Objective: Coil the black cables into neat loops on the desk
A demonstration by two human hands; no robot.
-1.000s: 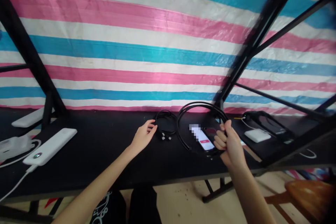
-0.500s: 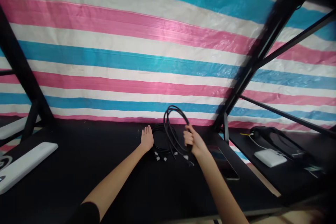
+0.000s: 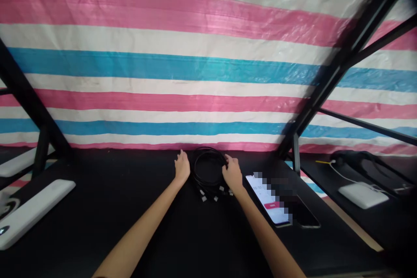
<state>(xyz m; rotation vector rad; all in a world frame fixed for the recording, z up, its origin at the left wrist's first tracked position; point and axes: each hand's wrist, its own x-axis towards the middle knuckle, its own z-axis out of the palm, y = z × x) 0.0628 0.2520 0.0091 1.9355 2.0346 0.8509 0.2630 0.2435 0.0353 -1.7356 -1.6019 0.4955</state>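
The black cables (image 3: 204, 183) are all down on the desk (image 3: 130, 208) now, none held up anymore, so they're basically one coiled pile, left hand (image 3: 182, 169) loosely curled beside it, right hand (image 3: 233, 176) at its edge, can't tell if either's gripping.

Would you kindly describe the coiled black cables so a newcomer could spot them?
Find the black table before the striped sheet, then look between the left hand and the right hand. There lie the cables, set apart from the flat phones by their round coil and pale connectors.
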